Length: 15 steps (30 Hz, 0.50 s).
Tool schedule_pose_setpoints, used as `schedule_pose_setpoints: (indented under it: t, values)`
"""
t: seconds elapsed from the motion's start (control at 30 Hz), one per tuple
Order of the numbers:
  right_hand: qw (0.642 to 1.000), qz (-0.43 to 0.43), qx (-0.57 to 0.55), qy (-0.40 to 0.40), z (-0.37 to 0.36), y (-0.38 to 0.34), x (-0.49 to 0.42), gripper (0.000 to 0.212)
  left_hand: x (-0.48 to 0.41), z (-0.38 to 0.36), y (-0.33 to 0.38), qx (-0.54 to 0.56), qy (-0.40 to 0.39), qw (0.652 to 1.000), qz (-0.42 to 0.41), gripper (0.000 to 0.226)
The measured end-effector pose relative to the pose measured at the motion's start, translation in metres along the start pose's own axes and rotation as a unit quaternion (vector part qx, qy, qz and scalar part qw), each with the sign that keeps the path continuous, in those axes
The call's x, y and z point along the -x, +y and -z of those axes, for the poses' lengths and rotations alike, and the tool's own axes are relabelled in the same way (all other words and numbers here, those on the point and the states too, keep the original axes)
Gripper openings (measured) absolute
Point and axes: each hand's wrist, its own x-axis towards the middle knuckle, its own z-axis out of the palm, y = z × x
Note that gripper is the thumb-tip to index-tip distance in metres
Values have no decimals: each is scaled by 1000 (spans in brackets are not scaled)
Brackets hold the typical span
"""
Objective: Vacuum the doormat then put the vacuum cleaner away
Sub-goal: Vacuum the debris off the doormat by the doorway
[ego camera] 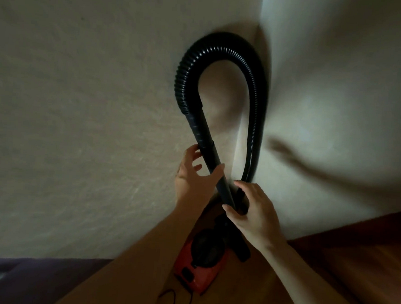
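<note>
A red vacuum cleaner (pixel 199 267) with a black round top stands on the wooden floor in a wall corner. Its black ribbed hose (pixel 224 50) loops high up against the wall and runs down both sides. The smooth black tube (pixel 205 138) comes down from the loop's left end. My left hand (pixel 193 175) has spread fingers, with the thumb lying against the tube. My right hand (pixel 254 214) grips the tube's lower end and the hose end together, just above the vacuum. The doormat is out of view.
Two pale walls meet in a corner (pixel 259 19) behind the hose. A black power cord (pixel 176 300) trails on the floor in front of the vacuum. A dark purple edge (pixel 23 272) lies at the lower left. Dark wooden floor (pixel 352 255) spreads to the right.
</note>
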Motion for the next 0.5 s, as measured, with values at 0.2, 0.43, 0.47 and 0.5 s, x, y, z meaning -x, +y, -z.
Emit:
schedule_pose_setpoints:
  t: [0.2, 0.43, 0.47, 0.5]
  values:
    - [994, -55, -70, 59, -33, -3, -21, 58, -23, 4, 5, 75, -67, 995, 26, 35]
    - [983, -82, -77, 148, -54, -2, 7, 63, -7, 15, 9, 61, -163, 983, -50, 27]
    - [978, -78, -86, 171, -53, -3, 8, 64, -1, 16, 11, 66, -187, 979, -54, 27]
    - [975, -74, -95, 189, -52, -6, 9, 64, 6, 18, 14, 70, -208, 974, -61, 28]
